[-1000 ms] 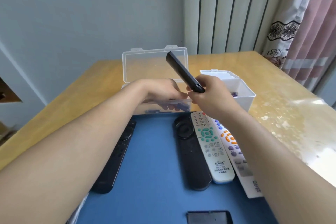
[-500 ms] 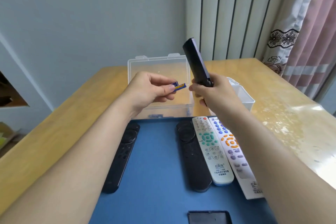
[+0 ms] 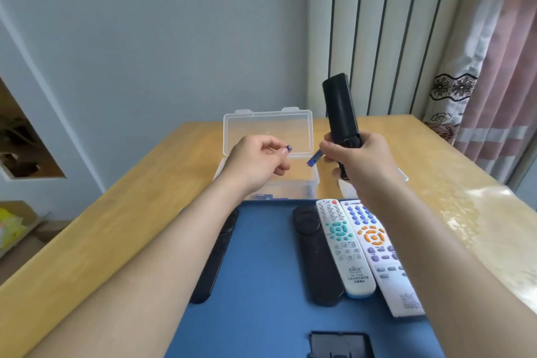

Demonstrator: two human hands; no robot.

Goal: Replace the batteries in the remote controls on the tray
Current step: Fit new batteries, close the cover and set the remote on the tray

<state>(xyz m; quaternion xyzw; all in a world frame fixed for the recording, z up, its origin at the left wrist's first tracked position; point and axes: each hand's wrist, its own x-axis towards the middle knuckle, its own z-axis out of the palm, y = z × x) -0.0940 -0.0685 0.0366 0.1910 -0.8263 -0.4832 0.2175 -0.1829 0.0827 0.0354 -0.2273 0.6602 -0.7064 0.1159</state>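
Observation:
My right hand [image 3: 363,166] grips a black remote [image 3: 340,107] by its lower end and holds it nearly upright above the table. A blue battery [image 3: 315,157] sticks out from that hand's fingertips, pointing down-left. My left hand [image 3: 255,160] is a short way to the left and pinches a second small blue battery [image 3: 287,149]. On the blue tray [image 3: 261,285] lie two black remotes [image 3: 316,256] [image 3: 213,261], the left one partly under my left arm. Beside them lie a white remote with green buttons [image 3: 345,247] and a white remote with orange buttons [image 3: 380,259].
A clear plastic box [image 3: 267,131] with its lid up stands behind the tray, with blue batteries in its bottom. A white container [image 3: 402,177] is mostly hidden behind my right hand. A loose black battery cover [image 3: 340,344] lies at the tray's near edge. The wooden table [image 3: 116,212] extends to both sides.
My left hand came out of the clear box with batteries and met the right hand. One battery now sits at the right fingertips, and the left hand has drawn back. The remote tilted more upright.

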